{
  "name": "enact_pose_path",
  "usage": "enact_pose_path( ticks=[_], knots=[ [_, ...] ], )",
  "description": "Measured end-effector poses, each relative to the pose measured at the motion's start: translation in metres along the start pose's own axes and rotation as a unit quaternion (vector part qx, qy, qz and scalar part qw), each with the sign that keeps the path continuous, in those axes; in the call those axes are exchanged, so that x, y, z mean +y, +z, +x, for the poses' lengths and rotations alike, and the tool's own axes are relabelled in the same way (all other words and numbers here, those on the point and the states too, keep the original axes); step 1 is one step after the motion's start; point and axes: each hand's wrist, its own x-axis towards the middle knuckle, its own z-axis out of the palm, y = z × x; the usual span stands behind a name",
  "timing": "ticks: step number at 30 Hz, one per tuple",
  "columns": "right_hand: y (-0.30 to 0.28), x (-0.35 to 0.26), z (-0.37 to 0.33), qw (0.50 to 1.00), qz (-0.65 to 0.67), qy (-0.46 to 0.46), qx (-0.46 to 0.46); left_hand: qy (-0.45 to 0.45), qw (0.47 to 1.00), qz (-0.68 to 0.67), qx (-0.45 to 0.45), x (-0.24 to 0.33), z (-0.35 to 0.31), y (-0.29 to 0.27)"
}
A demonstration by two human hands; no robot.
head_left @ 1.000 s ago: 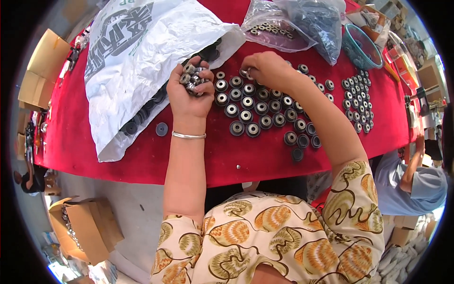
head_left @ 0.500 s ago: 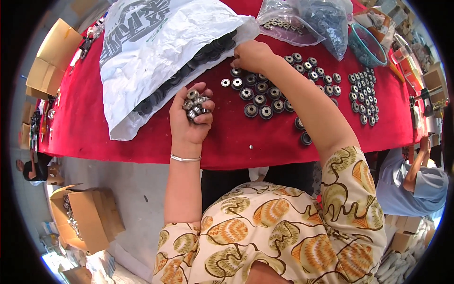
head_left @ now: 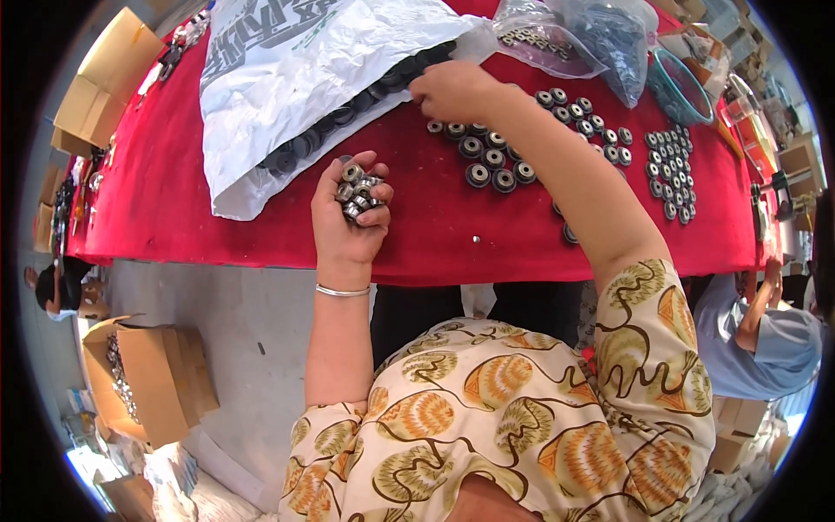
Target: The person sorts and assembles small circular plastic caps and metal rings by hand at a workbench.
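My left hand (head_left: pixel 352 209), palm up, is closed around several small shiny metal bearings (head_left: pixel 355 190) in front of the bag. My right hand (head_left: pixel 452 90) is at the mouth of a white plastic bag (head_left: pixel 287 96), beside the black grooved rings (head_left: pixel 344 115) inside it. Its fingers are curled down and together, and their tips and anything between them are hidden. Just nearer than that hand lie black wheels with metal centres (head_left: pixel 477 148), in loose rows, partly covered by my right forearm. A lone bearing (head_left: pixel 435 127) lies at their left end.
A red cloth (head_left: pixel 287 235) covers the table. Small wheels (head_left: pixel 670 174) stand grouped at the right. Clear bags (head_left: pixel 548 39) and a teal basket (head_left: pixel 681 85) sit at the back right. A tiny shiny piece (head_left: pixel 476 239) lies near the front edge. Another person (head_left: pixel 752 339) is at the right.
My right hand has moved left from the wheels to the mouth of the bag. The left hand keeps its hold on the bearings. The whole view has shifted slightly.
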Motion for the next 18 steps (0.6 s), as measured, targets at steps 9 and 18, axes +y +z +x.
enact_pose_path(
  ticks=[9,18],
  knots=[
    [0.014,-0.036,-0.012,0.989,-0.097,-0.005,-0.113,-0.005,1.000,0.005,-0.023,0.004,-0.011,0.001],
    [0.023,-0.037,-0.019,0.998,-0.029,0.034,-0.053,-0.034,0.997,0.041,-0.060,-0.026,-0.001,0.018]
  ],
)
